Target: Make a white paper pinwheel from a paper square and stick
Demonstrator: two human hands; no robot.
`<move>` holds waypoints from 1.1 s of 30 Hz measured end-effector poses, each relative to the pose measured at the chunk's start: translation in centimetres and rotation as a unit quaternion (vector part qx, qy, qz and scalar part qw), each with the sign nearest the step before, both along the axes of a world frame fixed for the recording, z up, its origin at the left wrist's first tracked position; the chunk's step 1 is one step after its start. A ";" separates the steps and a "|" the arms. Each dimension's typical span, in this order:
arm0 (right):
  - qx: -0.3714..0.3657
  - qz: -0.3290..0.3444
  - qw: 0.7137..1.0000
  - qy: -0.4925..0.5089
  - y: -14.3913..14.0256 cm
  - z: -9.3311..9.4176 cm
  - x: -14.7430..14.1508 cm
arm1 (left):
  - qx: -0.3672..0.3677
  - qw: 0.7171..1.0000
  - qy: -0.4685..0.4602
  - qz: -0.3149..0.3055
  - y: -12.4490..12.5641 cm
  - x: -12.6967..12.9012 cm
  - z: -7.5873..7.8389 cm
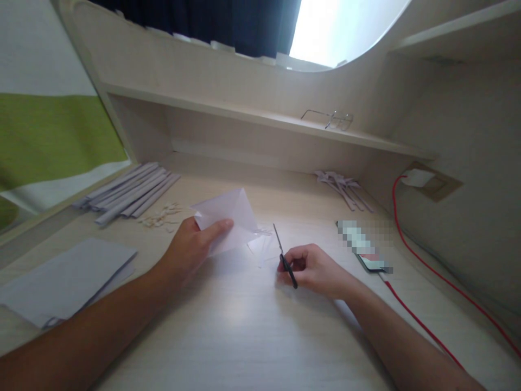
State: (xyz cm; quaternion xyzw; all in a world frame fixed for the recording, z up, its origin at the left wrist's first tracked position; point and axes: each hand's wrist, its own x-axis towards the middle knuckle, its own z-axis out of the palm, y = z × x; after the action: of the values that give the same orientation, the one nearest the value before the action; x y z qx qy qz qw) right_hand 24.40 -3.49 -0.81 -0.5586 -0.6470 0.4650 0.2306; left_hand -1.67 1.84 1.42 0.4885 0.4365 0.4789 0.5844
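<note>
A folded sheet of white paper (240,220) is pinched in my left hand (199,241), thumb on top and the other fingers hidden beneath. My right hand (311,269) holds a pair of scissors (288,266) with dark handles, its thin blades pointing away from me and upward. A gap separates the scissors from the paper. Small white paper scraps (262,247) lie on the desk between the two hands, just under the paper's right corner.
Rolled paper tubes (130,193) and small pale bits (160,217) lie at the back left, with a paper stack (69,277) nearer. Folded paper pieces (342,187), a phone (362,247) and its red cable (423,323) occupy the right. Glasses (337,119) rest on the shelf.
</note>
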 end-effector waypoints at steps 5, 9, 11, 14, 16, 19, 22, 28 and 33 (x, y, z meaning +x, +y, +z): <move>0.016 -0.001 0.999 -0.034 -0.2 0.3 -0.1 | 0.007 1.000 -0.007 0.011 0.1 -0.1 0.0; 0.033 -0.024 0.998 -0.038 0.0 0.5 -0.1 | 0.029 0.999 -0.011 0.027 0.3 -0.2 -0.3; 0.033 -0.046 0.998 -0.041 0.1 0.5 0.0 | 0.026 0.999 -0.009 0.029 0.4 -0.2 -0.5; 0.025 -0.060 0.997 -0.045 0.2 0.4 0.0 | 0.024 0.999 -0.015 0.025 0.4 -0.2 -0.5; 0.019 -0.050 0.998 -0.038 0.1 0.3 -0.1 | 0.021 0.999 -0.022 0.025 0.3 -0.2 -0.3; 0.017 -0.034 0.999 -0.032 -0.1 0.2 -0.3 | 0.010 0.999 -0.020 0.030 0.1 -0.2 -0.1; 0.017 -0.024 0.999 -0.039 -0.2 0.2 -0.5 | 0.015 0.999 -0.017 0.030 0.1 -0.2 0.1; 0.025 -0.014 0.999 -0.032 -0.6 0.6 -0.9 | 0.012 1.000 -0.016 0.021 0.2 -0.2 -0.2; 0.047 -0.002 0.998 -0.045 -0.4 0.5 -1.0 | 0.003 1.000 -0.013 0.022 0.3 -0.1 -0.4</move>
State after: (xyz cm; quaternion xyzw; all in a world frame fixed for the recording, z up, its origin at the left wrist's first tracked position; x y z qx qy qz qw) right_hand 23.42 -3.93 -0.35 -0.5686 -0.6770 0.4079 0.2280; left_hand -1.74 2.17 1.04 0.4740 0.4386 0.4993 0.5777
